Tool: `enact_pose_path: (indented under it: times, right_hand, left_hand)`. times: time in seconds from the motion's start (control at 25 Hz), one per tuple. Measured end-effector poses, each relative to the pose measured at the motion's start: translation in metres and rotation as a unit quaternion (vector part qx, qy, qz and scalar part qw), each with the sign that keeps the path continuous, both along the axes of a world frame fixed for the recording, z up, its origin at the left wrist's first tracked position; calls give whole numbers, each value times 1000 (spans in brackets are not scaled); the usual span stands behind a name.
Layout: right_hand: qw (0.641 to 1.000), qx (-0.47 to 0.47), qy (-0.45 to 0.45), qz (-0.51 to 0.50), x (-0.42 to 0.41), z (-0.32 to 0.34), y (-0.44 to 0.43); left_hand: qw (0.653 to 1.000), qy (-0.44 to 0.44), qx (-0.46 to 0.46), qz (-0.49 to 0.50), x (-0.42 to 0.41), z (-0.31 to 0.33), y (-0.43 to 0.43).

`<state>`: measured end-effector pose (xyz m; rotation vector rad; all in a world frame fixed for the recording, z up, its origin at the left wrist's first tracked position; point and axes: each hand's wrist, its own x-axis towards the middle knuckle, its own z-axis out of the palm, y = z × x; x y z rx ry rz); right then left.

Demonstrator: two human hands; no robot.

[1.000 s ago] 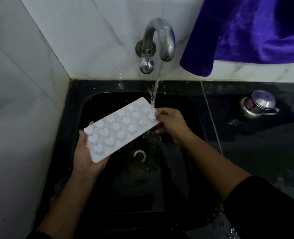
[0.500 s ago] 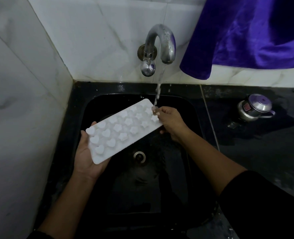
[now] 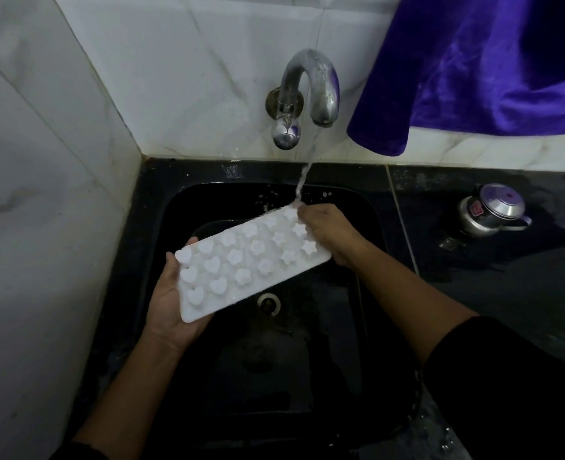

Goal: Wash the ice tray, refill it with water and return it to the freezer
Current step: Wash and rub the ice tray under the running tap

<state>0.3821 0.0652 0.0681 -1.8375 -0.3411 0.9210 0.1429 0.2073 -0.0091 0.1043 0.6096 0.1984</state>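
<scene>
A white ice tray (image 3: 251, 263) with raised heart and star shapes faces up toward me, held over the black sink (image 3: 367, 293). My left hand (image 3: 168, 303) cups its near left end from beneath. My right hand (image 3: 331, 234) grips its far right end. A stream of water from the chrome tap (image 3: 311, 84) falls onto the tray's far right corner, right by my right fingers. The tray slopes down toward its left end.
A round drain (image 3: 268, 303) lies at the sink's bottom below the tray. A small steel pressure cooker (image 3: 488, 210) stands on the dark wet counter to the right. A purple cloth (image 3: 473, 68) hangs over the tiled wall behind. White tiled wall closes the left side.
Both hands and the tray have stayed under the running water, with the tray shifting slightly. The view has tilted a little upward.
</scene>
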Motion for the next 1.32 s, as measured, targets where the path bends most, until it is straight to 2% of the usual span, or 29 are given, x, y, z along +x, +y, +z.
enact_pose_path:
  times: [0.12, 0.2, 0.28, 0.36, 0.44, 0.56, 0.68, 0.76, 0.88, 0.96, 1.04, 1.2, 1.32]
  right_hand:
    - [997, -45, 46, 29, 10, 5, 1]
    - [988, -43, 121, 80, 20, 6, -4]
    - [975, -27, 179, 125, 31, 2, -12]
    - [974, -17, 193, 122, 40, -2, -20]
    - [978, -11, 175, 109, 43, -4, -28]
    - [984, 0, 159, 81, 25, -8, -37]
    - [984, 24, 175, 13, -14, -16, -32]
    - [986, 34, 160, -33, -35, -20, -25]
    - [995, -19, 87, 36, -41, -12, -25]
    - [992, -77, 11, 104, -30, -7, -25]
    - [987, -110, -49, 105, -12, -6, -18]
    - [989, -120, -67, 63, -10, -10, 0]
    - [991, -99, -26, 89, -30, -19, -3]
  left_hand:
    - [999, -32, -22, -17, 6, 7, 2]
    - [999, -6, -34, -16, 13, 13, 4]
    - [1000, -5, -1, -5, 19, 19, 8]
    - [999, 7, 44, 9, 26, 26, 14]
    - [998, 18, 38, 52, 31, 26, 16]
    - [987, 46, 80, 133, 51, 21, 7]
    - [978, 94, 177, 66, 81, 24, -20]
    - [955, 117, 273, 12, 94, 18, -39]
    - [920, 224, 322, 7, 98, 4, -45]
    - [914, 244, 324, -16, 98, 7, -44]
    - [912, 230, 338, -35, 97, 16, -50]
    - [908, 202, 365, -36, 90, 39, -46]
    - [904, 201, 377, -3, 85, 41, -27]
